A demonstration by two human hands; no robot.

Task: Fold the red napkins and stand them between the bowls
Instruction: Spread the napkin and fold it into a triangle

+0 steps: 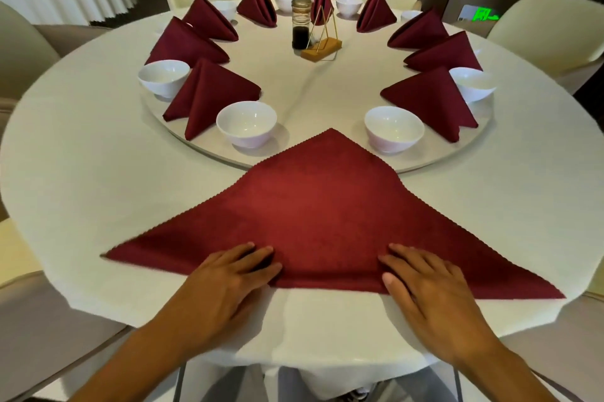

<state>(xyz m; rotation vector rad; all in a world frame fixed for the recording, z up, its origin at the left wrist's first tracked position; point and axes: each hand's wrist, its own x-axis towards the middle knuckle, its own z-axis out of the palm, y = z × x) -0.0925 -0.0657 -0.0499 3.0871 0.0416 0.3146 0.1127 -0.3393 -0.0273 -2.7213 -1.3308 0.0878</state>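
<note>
A red napkin (330,215) lies flat on the white tablecloth in front of me, folded into a wide triangle with its tip pointing away. My left hand (225,284) presses its near folded edge with straight fingers. My right hand (428,290) presses the same edge further right, fingers flat. On the round turntable (320,169) beyond stand several folded red napkins, such as one on the left (209,94) and one on the right (431,101), between white bowls. The gap between the two nearest bowls (246,123) (394,128) holds only the flat napkin's tip.
At the turntable's middle stand a dark sauce bottle (300,24) and a wooden holder with a gold wire frame (322,47). Cream chairs (552,35) ring the table. The table's near edge (327,349) is just below my hands.
</note>
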